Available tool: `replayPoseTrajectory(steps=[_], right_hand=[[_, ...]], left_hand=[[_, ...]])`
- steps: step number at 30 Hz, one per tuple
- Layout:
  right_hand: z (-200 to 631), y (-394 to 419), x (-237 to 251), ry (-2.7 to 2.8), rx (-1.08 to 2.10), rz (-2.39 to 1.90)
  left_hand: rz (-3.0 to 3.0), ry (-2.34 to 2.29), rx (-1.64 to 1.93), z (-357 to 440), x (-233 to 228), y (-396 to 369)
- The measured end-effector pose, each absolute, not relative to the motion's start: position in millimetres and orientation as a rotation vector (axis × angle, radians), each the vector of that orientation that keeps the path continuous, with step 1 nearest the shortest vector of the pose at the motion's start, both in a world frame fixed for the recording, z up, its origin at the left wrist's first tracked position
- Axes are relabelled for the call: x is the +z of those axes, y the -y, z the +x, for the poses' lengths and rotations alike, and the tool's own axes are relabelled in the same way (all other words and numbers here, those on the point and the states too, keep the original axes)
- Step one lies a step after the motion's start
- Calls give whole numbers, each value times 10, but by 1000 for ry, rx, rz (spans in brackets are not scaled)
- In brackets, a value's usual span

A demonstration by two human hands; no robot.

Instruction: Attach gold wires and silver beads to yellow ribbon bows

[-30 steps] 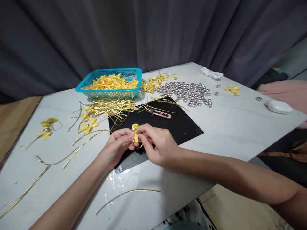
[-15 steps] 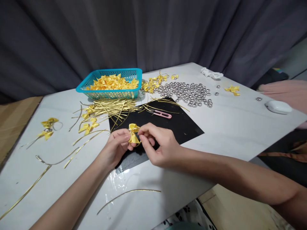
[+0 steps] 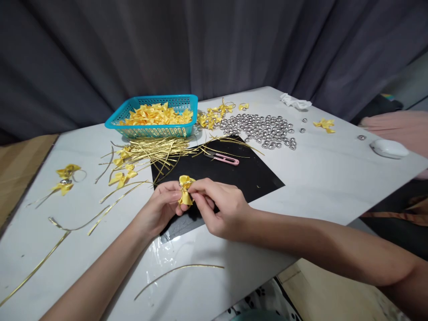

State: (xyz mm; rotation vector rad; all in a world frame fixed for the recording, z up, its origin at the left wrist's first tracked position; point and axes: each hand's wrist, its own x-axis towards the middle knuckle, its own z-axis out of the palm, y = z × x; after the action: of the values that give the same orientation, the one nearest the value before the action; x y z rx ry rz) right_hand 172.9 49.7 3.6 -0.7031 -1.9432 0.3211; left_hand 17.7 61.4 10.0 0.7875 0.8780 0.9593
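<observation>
Between thumb and fingers my left hand (image 3: 164, 205) pinches a yellow ribbon bow (image 3: 186, 198), held above the black sheet (image 3: 261, 174). My right hand (image 3: 222, 203) is closed at the bow's middle, thumb and forefinger on a thin gold tie there. Most of that tie is hidden by the fingers. Just beyond the hands, pink thread snips (image 3: 226, 158) lie on the black sheet. A pile of gold ties (image 3: 160, 149) spreads to their left, with a few yellow bows (image 3: 122, 178) beside it.
A turquoise basket (image 3: 152, 131) of yellow bows stands at the back. Right of it are many silver beads (image 3: 264, 129) and finished-looking bows (image 3: 214, 117). A white computer mouse (image 3: 389, 148) sits near the right edge. One loose gold tie (image 3: 179, 267) lies in front.
My right hand has moved slightly left and closer in, its fingertips now at the bow's middle. The bow has shifted a little and is still in my left hand.
</observation>
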Motion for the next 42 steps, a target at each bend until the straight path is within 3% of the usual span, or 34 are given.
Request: replayPoseTrajectory(steps=[19, 42], right_hand=[[1777, -416, 139, 1977, 319, -384], [1738, -460, 96, 1968, 221, -524]], left_hand=[[756, -761, 798, 115, 140, -569], [676, -764, 905, 140, 150, -578]])
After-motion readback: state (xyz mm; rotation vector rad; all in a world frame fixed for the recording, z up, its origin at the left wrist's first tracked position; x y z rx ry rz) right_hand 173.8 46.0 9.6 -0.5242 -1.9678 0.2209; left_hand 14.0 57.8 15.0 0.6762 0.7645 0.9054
